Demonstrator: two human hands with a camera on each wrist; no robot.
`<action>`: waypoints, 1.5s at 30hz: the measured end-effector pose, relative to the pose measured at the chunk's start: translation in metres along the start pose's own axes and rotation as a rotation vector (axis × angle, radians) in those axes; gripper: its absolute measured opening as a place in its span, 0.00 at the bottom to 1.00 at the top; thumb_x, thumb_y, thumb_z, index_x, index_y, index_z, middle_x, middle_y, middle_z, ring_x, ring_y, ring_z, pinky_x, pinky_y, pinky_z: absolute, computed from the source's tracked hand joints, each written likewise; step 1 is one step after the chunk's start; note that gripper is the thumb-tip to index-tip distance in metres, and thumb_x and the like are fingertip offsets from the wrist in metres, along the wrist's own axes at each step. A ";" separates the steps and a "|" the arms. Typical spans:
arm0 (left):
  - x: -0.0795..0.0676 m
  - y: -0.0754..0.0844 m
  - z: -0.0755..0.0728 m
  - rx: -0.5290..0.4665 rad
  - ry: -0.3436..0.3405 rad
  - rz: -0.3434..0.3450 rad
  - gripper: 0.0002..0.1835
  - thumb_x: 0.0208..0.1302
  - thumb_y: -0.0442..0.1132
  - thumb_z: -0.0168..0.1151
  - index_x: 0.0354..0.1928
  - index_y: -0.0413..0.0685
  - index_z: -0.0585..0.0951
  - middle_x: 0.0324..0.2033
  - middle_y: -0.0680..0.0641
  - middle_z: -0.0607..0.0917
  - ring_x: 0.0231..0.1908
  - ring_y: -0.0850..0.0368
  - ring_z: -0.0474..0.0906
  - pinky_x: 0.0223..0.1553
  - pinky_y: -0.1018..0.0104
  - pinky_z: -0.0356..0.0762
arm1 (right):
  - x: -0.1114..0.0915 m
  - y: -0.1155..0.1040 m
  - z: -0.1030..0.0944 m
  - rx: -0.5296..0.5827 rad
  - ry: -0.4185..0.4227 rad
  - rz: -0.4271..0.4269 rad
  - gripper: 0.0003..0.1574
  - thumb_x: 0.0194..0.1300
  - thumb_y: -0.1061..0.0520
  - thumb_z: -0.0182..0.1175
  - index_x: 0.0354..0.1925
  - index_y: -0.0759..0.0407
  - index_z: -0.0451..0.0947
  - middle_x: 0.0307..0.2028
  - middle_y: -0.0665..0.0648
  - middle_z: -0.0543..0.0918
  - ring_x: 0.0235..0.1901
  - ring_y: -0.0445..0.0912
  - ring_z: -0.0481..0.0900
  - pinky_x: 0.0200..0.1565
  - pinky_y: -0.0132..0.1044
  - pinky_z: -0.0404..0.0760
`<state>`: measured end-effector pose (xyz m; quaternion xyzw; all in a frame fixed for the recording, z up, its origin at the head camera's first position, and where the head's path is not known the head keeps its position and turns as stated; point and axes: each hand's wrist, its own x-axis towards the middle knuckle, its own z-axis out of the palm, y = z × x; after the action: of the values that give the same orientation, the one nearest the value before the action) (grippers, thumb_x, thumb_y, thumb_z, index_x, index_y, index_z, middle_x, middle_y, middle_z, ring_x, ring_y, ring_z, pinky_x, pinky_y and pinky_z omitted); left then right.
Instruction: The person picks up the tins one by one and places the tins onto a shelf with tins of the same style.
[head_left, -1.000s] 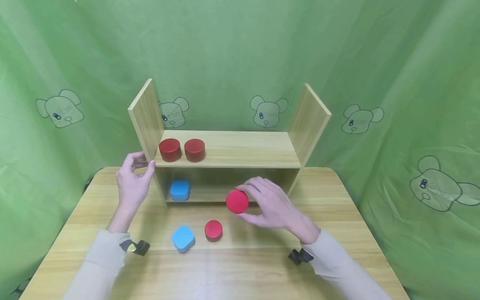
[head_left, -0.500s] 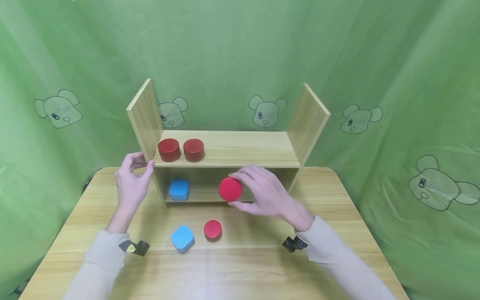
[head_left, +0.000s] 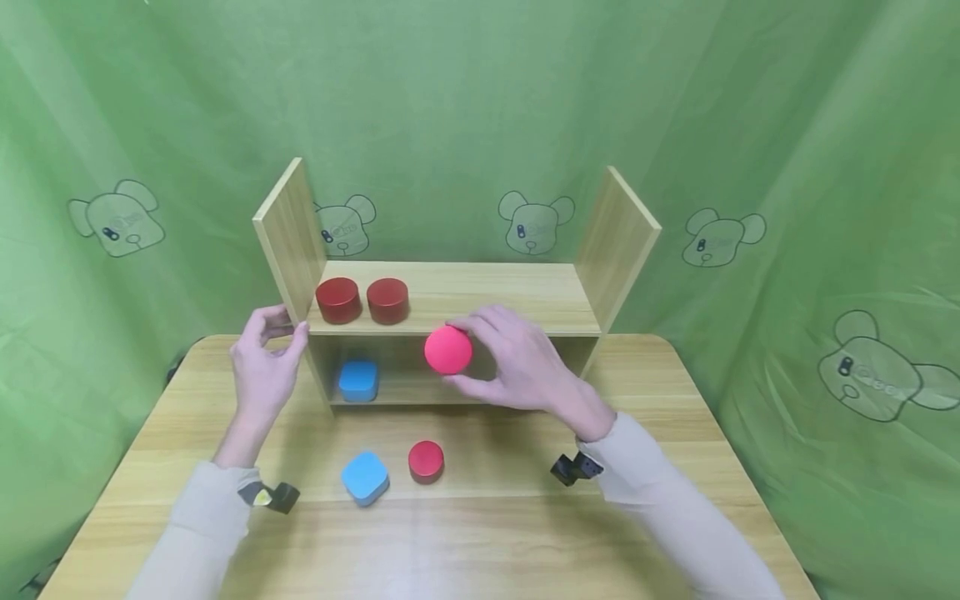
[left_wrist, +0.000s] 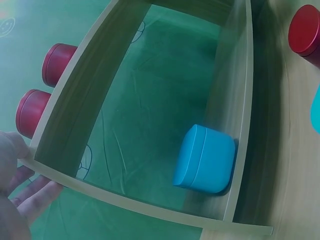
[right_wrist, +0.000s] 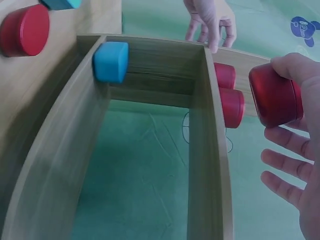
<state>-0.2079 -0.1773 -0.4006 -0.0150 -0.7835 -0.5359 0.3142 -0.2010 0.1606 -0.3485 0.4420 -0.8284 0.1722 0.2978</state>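
Observation:
My right hand (head_left: 517, 362) pinches a round red tin (head_left: 448, 350) between thumb and fingers, in front of a small wooden shelf (head_left: 480, 321) and just below its upper board's front edge. In the right wrist view this tin (right_wrist: 274, 95) is beside the upper board. My left hand (head_left: 266, 358) grips the left side panel of the shelf, thumb at the front edge and fingers around the outside. Two red tins (head_left: 338, 301) (head_left: 387, 301) stand side by side at the left of the upper board. A blue rounded-square tin (head_left: 358, 381) sits at the left of the lower compartment.
On the wooden table (head_left: 525, 533) before the shelf lie another blue tin (head_left: 365, 478) and a smaller-looking red tin (head_left: 426, 462). The shelf's right side panel (head_left: 618, 246) rises above the upper board. A green curtain (head_left: 450, 125) hangs behind.
My right hand has lifted the red tin up and to the left, from low before the lower compartment to near the upper board's edge. The left hand has kept its place on the side panel.

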 end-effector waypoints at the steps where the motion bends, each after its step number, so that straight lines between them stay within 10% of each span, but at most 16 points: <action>1: 0.000 0.000 0.000 0.000 0.001 0.001 0.16 0.69 0.28 0.66 0.56 0.30 0.79 0.49 0.31 0.88 0.39 0.83 0.77 0.38 0.93 0.79 | 0.002 0.000 -0.001 0.003 -0.003 0.007 0.42 0.52 0.40 0.80 0.58 0.61 0.81 0.47 0.57 0.88 0.46 0.49 0.85 0.46 0.40 0.90; 45: 0.000 -0.001 0.000 -0.005 -0.002 0.002 0.16 0.69 0.29 0.67 0.56 0.30 0.79 0.50 0.31 0.88 0.40 0.83 0.78 0.38 0.92 0.80 | 0.035 0.028 0.019 0.040 -0.134 0.296 0.37 0.62 0.36 0.74 0.59 0.56 0.81 0.50 0.55 0.88 0.48 0.48 0.83 0.46 0.41 0.87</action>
<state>-0.2081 -0.1779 -0.4014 -0.0170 -0.7823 -0.5377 0.3139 -0.2464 0.1437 -0.3407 0.3312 -0.8991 0.2006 0.2043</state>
